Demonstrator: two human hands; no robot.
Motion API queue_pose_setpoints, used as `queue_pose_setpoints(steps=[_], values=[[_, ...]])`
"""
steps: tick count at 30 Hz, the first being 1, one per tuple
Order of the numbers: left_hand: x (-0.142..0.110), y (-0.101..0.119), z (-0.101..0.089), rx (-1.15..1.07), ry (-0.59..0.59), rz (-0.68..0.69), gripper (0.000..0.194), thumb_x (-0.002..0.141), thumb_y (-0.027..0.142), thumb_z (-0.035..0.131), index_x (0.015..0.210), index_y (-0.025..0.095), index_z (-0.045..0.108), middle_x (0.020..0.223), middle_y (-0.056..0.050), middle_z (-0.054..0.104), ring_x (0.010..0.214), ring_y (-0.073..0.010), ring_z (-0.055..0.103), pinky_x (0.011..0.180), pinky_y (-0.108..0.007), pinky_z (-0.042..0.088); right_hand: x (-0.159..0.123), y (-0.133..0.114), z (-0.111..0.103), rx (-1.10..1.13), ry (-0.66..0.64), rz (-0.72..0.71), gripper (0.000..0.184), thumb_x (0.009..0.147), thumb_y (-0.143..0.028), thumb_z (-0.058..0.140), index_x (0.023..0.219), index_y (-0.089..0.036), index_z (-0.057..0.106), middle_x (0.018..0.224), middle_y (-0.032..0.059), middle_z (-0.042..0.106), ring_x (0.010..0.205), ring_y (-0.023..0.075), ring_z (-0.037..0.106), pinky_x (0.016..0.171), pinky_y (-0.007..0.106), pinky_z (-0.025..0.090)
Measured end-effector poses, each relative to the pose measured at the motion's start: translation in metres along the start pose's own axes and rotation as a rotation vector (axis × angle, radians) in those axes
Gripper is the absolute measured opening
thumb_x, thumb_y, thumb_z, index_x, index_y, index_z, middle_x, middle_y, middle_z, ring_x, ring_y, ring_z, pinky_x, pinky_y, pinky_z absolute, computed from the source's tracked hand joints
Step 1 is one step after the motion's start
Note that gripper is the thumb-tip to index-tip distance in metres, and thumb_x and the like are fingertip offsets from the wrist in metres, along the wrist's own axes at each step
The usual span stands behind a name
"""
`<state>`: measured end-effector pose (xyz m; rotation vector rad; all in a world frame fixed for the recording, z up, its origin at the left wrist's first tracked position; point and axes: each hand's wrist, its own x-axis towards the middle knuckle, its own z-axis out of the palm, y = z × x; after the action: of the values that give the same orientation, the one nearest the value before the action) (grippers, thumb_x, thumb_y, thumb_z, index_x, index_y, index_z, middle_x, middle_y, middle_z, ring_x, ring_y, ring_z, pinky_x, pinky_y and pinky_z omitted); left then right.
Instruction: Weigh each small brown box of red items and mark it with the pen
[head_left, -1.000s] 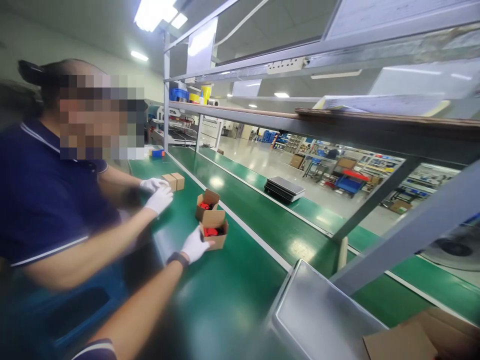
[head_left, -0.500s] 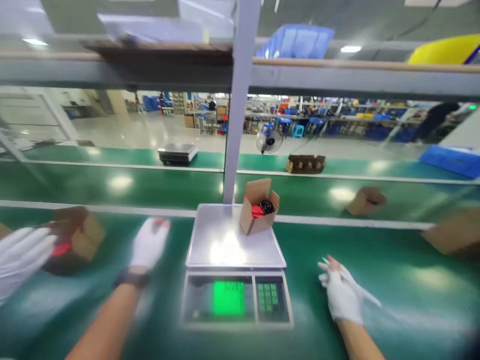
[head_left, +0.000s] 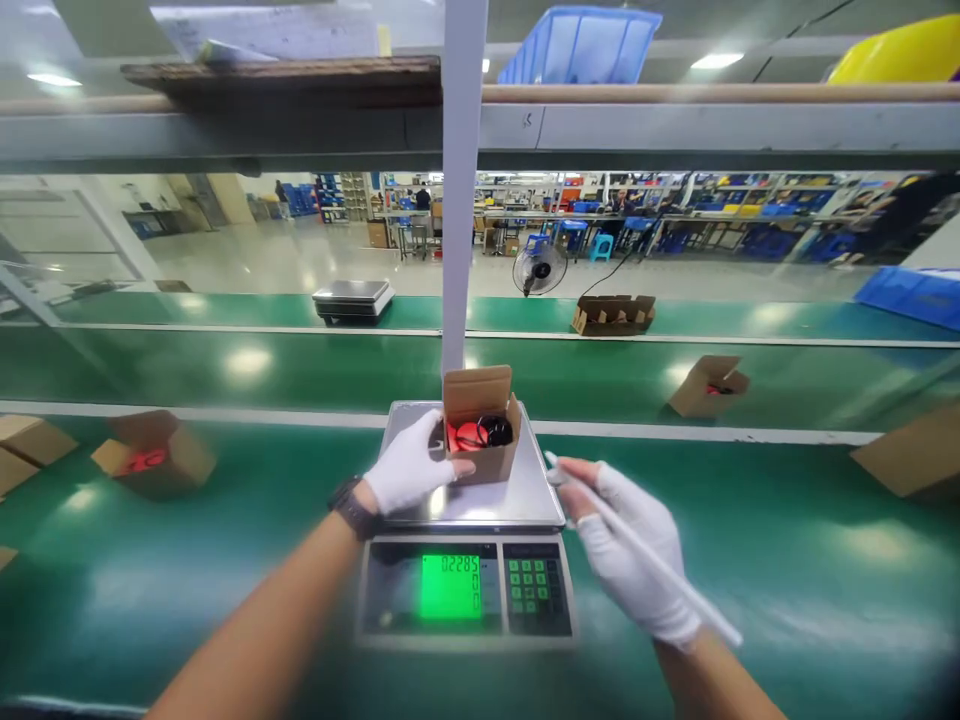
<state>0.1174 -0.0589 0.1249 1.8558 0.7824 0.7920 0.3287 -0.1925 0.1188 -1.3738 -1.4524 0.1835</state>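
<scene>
A small open cardboard box (head_left: 480, 440) with red and black parts inside stands on the steel pan of a weighing scale (head_left: 465, 560); the green display is lit. My left hand (head_left: 411, 468), in a white glove, grips the box's left side. My right hand (head_left: 628, 555), also gloved, holds a thin white stick (head_left: 675, 575) just right of the scale pan, its tip near the pan's edge.
The scale sits on a green conveyor belt (head_left: 225, 560). Open boxes lie at the left (head_left: 150, 458), at the far right (head_left: 911, 455) and beyond the white line (head_left: 705, 388). A grey post (head_left: 461, 200) rises behind the scale. A second scale (head_left: 352, 300) stands farther back.
My view swung from a co-worker's boxes on the left to the scale. My left hand moved from the belt onto the box, which now stands squarer. My right hand rose toward the pan.
</scene>
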Motion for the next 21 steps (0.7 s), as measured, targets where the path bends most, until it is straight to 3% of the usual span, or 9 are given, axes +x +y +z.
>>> queue_pose_setpoints(steps=[2,4,6,9,13,17,21], values=[[-0.018,0.003,-0.009,-0.036,-0.021,-0.003,0.059,0.069,0.033,0.075,0.120,0.019,0.048,0.115,-0.008,0.058,0.102,-0.0232,0.056,0.090,-0.034,0.044,0.003,-0.018,0.014,0.005,-0.143,-0.176,0.023,0.088,-0.029,0.057,0.109,-0.021,0.063,0.103,0.0057,0.065,0.090,0.0197,0.063,0.079,0.029,0.052],[-0.029,0.006,-0.011,-0.026,0.036,-0.007,0.067,0.065,0.035,0.078,0.121,0.020,0.046,0.116,-0.008,0.057,0.103,-0.0232,0.055,0.090,-0.033,0.044,0.009,-0.028,0.029,-0.007,-0.200,-0.292,0.024,0.090,-0.026,0.055,0.112,-0.022,0.062,0.107,0.0047,0.065,0.096,0.0189,0.061,0.085,0.029,0.050],[-0.033,0.007,-0.009,0.059,0.191,-0.038,0.058,0.066,0.043,0.076,0.112,0.019,0.050,0.106,-0.008,0.060,0.093,-0.0221,0.057,0.083,-0.031,0.045,0.016,-0.031,0.042,-0.053,-0.200,-0.312,0.024,0.091,-0.026,0.054,0.113,-0.022,0.062,0.107,0.0039,0.065,0.097,0.0182,0.061,0.089,0.029,0.049],[-0.031,0.003,-0.005,0.237,0.364,-0.072,0.034,0.084,0.053,0.053,0.081,0.019,0.051,0.076,-0.003,0.059,0.069,-0.0177,0.054,0.067,-0.028,0.042,0.024,-0.030,0.050,-0.098,-0.191,-0.266,0.023,0.092,-0.029,0.052,0.110,-0.022,0.063,0.105,0.0033,0.066,0.095,0.0185,0.062,0.088,0.030,0.049],[-0.028,-0.007,-0.003,0.003,0.320,-0.044,0.040,0.091,0.050,0.032,0.074,0.018,0.048,0.065,-0.002,0.055,0.055,-0.0151,0.050,0.053,-0.025,0.039,0.030,-0.032,0.048,-0.110,-0.194,-0.236,0.022,0.092,-0.033,0.051,0.105,-0.021,0.065,0.100,0.0038,0.068,0.089,0.0194,0.064,0.081,0.029,0.051],[-0.029,-0.011,0.001,-0.246,0.278,-0.051,0.036,0.088,0.048,0.034,0.078,0.016,0.048,0.063,-0.003,0.053,0.051,-0.0145,0.049,0.047,-0.024,0.040,0.036,-0.046,0.051,-0.036,-0.206,-0.227,0.019,0.092,-0.034,0.052,0.097,-0.022,0.065,0.092,0.0026,0.067,0.085,0.0180,0.063,0.076,0.026,0.049],[-0.029,-0.011,0.003,-0.299,0.261,-0.038,0.032,0.087,0.044,0.037,0.077,0.016,0.049,0.066,-0.003,0.053,0.052,-0.0125,0.048,0.048,-0.022,0.041,0.047,-0.065,0.063,-0.024,-0.350,-0.136,0.023,0.093,-0.036,0.048,0.081,-0.022,0.061,0.076,-0.0008,0.064,0.070,0.0161,0.059,0.064,0.025,0.044]])
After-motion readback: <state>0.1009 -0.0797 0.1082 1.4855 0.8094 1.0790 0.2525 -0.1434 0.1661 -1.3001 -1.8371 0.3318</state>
